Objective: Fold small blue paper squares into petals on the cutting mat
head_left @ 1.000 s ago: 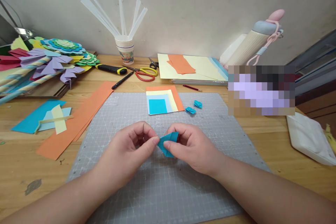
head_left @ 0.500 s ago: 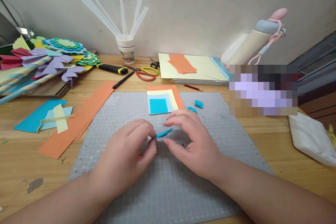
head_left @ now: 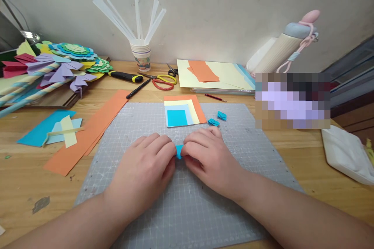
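Between my two hands is a small piece of blue paper, mostly covered by fingers. My left hand pinches its left end, and my right hand grips the right end. Both hands are closed, low over the grey cutting mat. Just beyond them lies a stack of paper squares, graded in size: orange, pale yellow, light blue and bright blue on top. Two small folded blue paper pieces rest on the mat to the right of the stack.
Orange paper strips and blue sheets lie at left, near paper flowers. Behind the mat are a box cutter, scissors, a paper cup of white strips and paper sheets. A white tray sits right.
My right hand has closed from an open curve onto the right end of the blue paper. The left hand keeps its pinch, and the paper has turned between them.
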Demonstrator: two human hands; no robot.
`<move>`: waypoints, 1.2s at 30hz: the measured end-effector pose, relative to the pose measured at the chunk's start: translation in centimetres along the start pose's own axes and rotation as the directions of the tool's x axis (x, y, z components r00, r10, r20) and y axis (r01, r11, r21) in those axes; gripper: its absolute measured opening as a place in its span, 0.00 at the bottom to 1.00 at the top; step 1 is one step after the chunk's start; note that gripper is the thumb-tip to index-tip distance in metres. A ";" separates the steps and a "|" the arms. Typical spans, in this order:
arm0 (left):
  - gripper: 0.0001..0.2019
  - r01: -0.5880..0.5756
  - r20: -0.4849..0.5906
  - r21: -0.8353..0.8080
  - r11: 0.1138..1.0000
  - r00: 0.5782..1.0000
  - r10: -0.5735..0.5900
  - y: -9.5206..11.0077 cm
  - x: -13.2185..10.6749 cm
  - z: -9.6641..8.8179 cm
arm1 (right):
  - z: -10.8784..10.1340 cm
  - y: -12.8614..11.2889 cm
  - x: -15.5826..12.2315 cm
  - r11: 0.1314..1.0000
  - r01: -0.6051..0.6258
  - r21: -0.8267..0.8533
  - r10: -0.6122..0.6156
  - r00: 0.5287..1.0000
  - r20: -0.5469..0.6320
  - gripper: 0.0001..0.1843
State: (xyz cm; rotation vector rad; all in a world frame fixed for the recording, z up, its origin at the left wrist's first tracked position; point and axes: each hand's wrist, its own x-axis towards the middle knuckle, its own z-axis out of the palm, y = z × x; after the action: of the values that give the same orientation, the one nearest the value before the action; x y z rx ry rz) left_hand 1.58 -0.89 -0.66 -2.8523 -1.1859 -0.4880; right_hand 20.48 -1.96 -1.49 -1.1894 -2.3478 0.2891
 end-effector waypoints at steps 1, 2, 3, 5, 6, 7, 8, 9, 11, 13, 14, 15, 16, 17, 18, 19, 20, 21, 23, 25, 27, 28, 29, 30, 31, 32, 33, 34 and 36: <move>0.08 -0.009 0.007 0.006 1.000 1.000 0.009 -0.1 0.0 0.0 | 0.0 0.1 0.0 1.000 -0.005 -0.007 0.005 1.000 0.012 0.08; 0.09 -0.018 0.018 0.012 1.000 1.000 0.018 -0.2 0.0 0.1 | -0.1 0.1 0.0 1.000 -0.009 -0.017 0.009 1.000 0.021 0.08; 0.09 -0.025 0.033 0.016 1.000 0.999 0.024 -0.3 0.0 0.1 | -0.1 0.1 0.0 1.000 -0.012 -0.029 0.013 1.000 0.029 0.08; 0.10 -0.019 0.071 0.013 1.000 0.997 0.018 -0.3 0.0 0.2 | -0.2 0.1 0.0 0.999 -0.016 -0.049 0.018 0.999 0.046 0.06; 0.10 -0.009 0.093 0.006 1.000 0.996 0.008 -0.3 -0.1 0.2 | -0.2 0.1 -0.1 0.998 -0.017 -0.053 0.021 0.998 0.059 0.06; 0.10 0.000 0.113 -0.004 1.000 0.994 0.000 -0.3 -0.1 0.2 | -0.2 0.1 -0.1 0.998 -0.019 -0.054 0.023 0.997 0.073 0.06; 0.10 0.010 0.130 -0.012 1.000 0.991 -0.009 -0.2 -0.2 0.2 | -0.2 0.0 -0.2 0.998 -0.020 -0.053 0.025 0.996 0.090 0.06; 0.10 0.018 0.146 -0.022 1.000 0.989 -0.014 -0.2 -0.3 0.1 | -0.2 0.0 -0.2 0.999 -0.022 -0.049 0.027 0.994 0.106 0.07; 0.10 0.032 0.174 -0.048 0.998 0.985 -0.023 0.0 -0.4 0.0 | -0.2 -0.1 -0.3 0.999 -0.033 -0.039 0.038 0.991 0.128 0.08; 0.09 0.061 0.206 -0.088 0.994 0.978 -0.042 0.2 -0.4 -0.1 | -0.3 -0.2 -0.3 0.998 -0.061 -0.024 0.063 0.988 0.141 0.07; 0.09 0.080 0.222 -0.109 0.991 0.974 -0.054 0.2 -0.3 -0.2 | -0.3 -0.3 -0.3 0.997 -0.079 -0.010 0.080 0.986 0.148 0.07; 0.09 0.099 0.235 -0.128 0.987 0.970 -0.067 0.3 -0.3 -0.2 | -0.3 -0.3 -0.3 0.995 -0.097 0.004 0.095 0.984 0.153 0.06; 0.08 0.117 0.247 -0.145 0.982 0.966 -0.079 0.3 -0.3 -0.2 | -0.3 -0.4 -0.3 0.994 -0.109 0.018 0.105 0.982 0.159 0.05; 0.08 0.134 0.256 -0.156 0.979 0.962 -0.091 0.3 -0.2 -0.2 | -0.3 -0.4 -0.3 0.993 -0.114 0.030 0.108 0.980 0.167 0.05; 0.08 0.148 0.263 -0.166 0.975 0.960 -0.101 0.4 -0.2 -0.2 | -0.4 -0.4 -0.3 0.993 -0.114 0.038 0.106 0.979 0.175 0.05; 0.08 0.157 0.269 -0.172 0.973 0.957 -0.107 0.4 -0.2 -0.3 | -0.4 -0.4 -0.3 0.993 -0.111 0.042 0.101 0.978 0.184 0.06; 0.08 0.160 0.270 -0.178 0.971 0.957 -0.108 0.4 -0.3 -0.3 | -0.3 -0.4 -0.3 0.993 -0.105 0.045 0.095 0.977 0.190 0.06; 0.08 0.159 0.270 -0.181 0.971 0.957 -0.107 0.4 -0.3 -0.3 | -0.3 -0.3 -0.4 0.994 -0.101 0.046 0.090 0.976 0.197 0.07; 0.09 0.156 0.274 -0.182 0.971 0.956 -0.102 0.4 -0.3 -0.4 | -0.3 -0.3 -0.4 0.993 -0.107 0.056 0.094 0.975 0.199 0.06; 0.09 0.182 0.281 -0.200 0.963 0.952 -0.122 0.4 -0.4 -0.4 | -0.3 -0.3 -0.4 0.986 -0.147 0.081 0.129 0.973 0.193 0.05; 0.10 0.250 0.292 -0.255 0.934 0.941 -0.172 0.3 -0.3 -0.4 | -0.3 -0.3 -0.4 0.969 -0.221 0.114 0.197 0.962 0.187 0.04; 0.09 0.290 0.298 -0.289 0.912 0.933 -0.203 0.2 -0.3 -0.3 | -0.3 -0.3 -0.3 0.957 -0.260 0.129 0.234 0.955 0.184 0.04; 0.09 0.332 0.307 -0.321 0.887 0.922 -0.234 0.1 -0.2 -0.3 | -0.3 -0.3 -0.3 0.945 -0.295 0.138 0.269 0.946 0.183 0.05; 0.08 0.365 0.312 -0.340 0.867 0.913 -0.262 0.0 -0.2 -0.2 | -0.3 -0.3 -0.2 0.935 -0.325 0.142 0.298 0.937 0.181 0.06; 0.08 0.392 0.304 -0.340 0.855 0.906 -0.295 0.0 -0.1 -0.2 | -0.3 -0.3 -0.1 0.927 -0.347 0.142 0.320 0.930 0.181 0.07; 0.07 0.413 0.302 -0.339 0.845 0.899 -0.318 -0.1 -0.1 -0.1 | -0.2 -0.3 0.0 0.921 -0.364 0.139 0.338 0.924 0.181 0.07; 0.07 0.426 0.297 -0.335 0.840 0.894 -0.335 -0.1 0.0 -0.1 | -0.1 -0.3 0.0 0.917 -0.376 0.136 0.350 0.919 0.180 0.07; 0.07 0.431 0.295 -0.333 0.838 0.892 -0.342 -0.1 0.0 -0.1 | 0.0 -0.3 0.1 0.914 -0.383 0.135 0.357 0.916 0.180 0.07; 0.08 0.424 0.290 -0.331 0.843 0.896 -0.337 -0.1 0.0 0.0 | 0.3 -0.3 0.1 0.911 -0.388 0.138 0.363 0.915 0.176 0.07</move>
State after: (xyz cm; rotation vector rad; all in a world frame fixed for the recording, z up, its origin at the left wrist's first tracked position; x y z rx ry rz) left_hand 1.51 -0.84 -0.64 -3.0505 -1.9275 -0.4650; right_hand 20.08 -2.04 -1.54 -1.5771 -2.1425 0.7176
